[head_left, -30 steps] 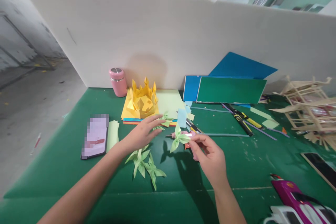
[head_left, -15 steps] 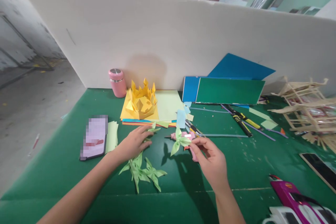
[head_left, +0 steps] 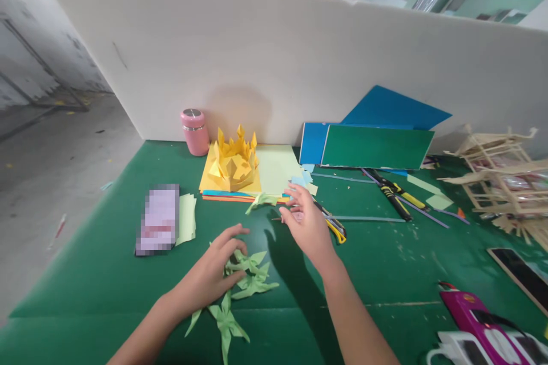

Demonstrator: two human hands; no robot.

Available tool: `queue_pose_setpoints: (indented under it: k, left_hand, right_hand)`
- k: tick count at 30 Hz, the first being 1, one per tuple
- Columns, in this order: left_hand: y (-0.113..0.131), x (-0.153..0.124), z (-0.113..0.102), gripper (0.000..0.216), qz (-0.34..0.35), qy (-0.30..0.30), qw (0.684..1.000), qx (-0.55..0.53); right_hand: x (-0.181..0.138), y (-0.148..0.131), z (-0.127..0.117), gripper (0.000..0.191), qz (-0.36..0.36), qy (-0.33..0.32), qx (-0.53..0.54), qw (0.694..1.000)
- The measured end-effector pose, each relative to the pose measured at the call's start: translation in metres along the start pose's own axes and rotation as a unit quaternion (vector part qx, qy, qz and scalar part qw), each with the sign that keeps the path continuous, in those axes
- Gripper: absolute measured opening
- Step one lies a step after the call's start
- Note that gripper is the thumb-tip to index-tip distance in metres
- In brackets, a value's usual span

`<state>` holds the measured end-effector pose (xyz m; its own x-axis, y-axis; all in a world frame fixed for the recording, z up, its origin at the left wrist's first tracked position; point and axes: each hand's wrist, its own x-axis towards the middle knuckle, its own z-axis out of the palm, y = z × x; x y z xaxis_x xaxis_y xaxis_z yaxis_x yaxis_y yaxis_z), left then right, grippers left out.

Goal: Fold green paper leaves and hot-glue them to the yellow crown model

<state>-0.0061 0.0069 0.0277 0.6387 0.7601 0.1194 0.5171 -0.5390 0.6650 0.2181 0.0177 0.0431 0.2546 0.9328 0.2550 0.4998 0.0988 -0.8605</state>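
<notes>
Green paper flowers bunched by left hand, fingers spread, likely for easy reach; right hand spread too

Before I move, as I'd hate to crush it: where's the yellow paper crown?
In the head view, left of centre, the yellow paper crown sits on the paper stack, just right of the pink flask, beyond the left hand.

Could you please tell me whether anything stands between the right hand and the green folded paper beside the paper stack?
Nothing visible stands between the right hand and the green folded paper. The pink tool, partly hidden by that hand, has its tip on the near side of the gap.
</notes>
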Motion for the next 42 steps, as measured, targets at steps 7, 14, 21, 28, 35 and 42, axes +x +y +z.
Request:
queue_pose_setpoints:
  k: [7, 14, 21, 28, 35, 42]
  left_hand:
    - [-0.006, -0.001, 0.002, 0.017, -0.021, 0.059, 0.995, 0.073]
    - [0.000, 0.006, 0.000, 0.007, -0.009, -0.013, 0.995, 0.102]
    - [0.015, 0.012, -0.004, 0.018, -0.120, -0.027, 0.991, -0.049]
    - [0.017, 0.031, 0.004, 0.009, -0.092, 0.123, 0.988, -0.025]
    - [0.014, 0.035, 0.017, 0.014, -0.098, 0.122, 0.980, -0.126]
    - [0.013, 0.029, 0.025, 0.011, -0.095, 0.141, 0.973, -0.155]
  right_hand:
    - [-0.047, 0.002, 0.016, 0.025, -0.115, -0.177, -0.123, 0.970]
    - [-0.051, 0.004, 0.027, 0.023, -0.100, -0.221, -0.177, 0.954]
    - [-0.051, 0.007, 0.020, 0.017, -0.106, -0.122, -0.111, 0.981]
    - [-0.052, 0.003, 0.018, 0.016, -0.134, -0.033, -0.033, 0.990]
    - [-0.054, 0.003, 0.024, 0.017, -0.155, -0.020, 0.020, 0.987]
    - [-0.058, 0.005, 0.032, 0.015, -0.154, -0.009, 0.018, 0.988]
